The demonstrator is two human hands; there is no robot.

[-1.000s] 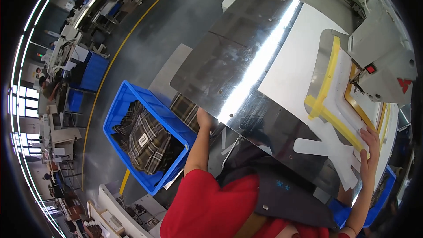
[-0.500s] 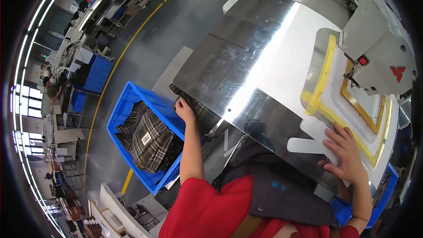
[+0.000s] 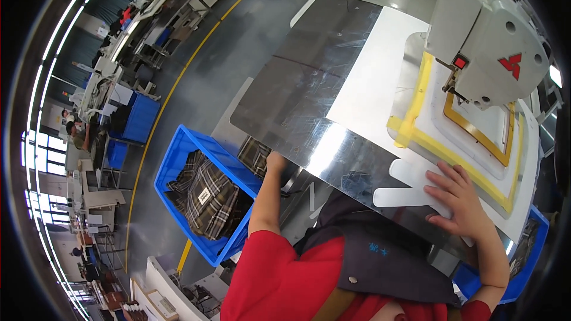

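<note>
While the right hand point(image 3: 457, 201) lies over the forked white piece point(image 3: 399, 197) with its fingers spread, the left hand point(image 3: 275, 161) is at the plaid cloth point(image 3: 253, 153), its fingers mostly out of sight, so I cannot tell whether it pinches the cloth or only touches it. The cloth shows between the blue bin point(image 3: 229, 163) and the near-left edge of the metal plate point(image 3: 321, 59); the white piece is on the plate's near part, just beside the yellow tape point(image 3: 449, 156). To work well here, I would keep the right palm light and level so the white piece does not skew, and handle the cloth by a free edge, clear of the plate's corner, where it could snag or crease. The white piece's long axis seems to run from upper left to lower right; one rounded end points to the upper left, the other straight left, and the hand covers where they meet. The cloth is partly hidden, so its long axis cannot be told.
</note>
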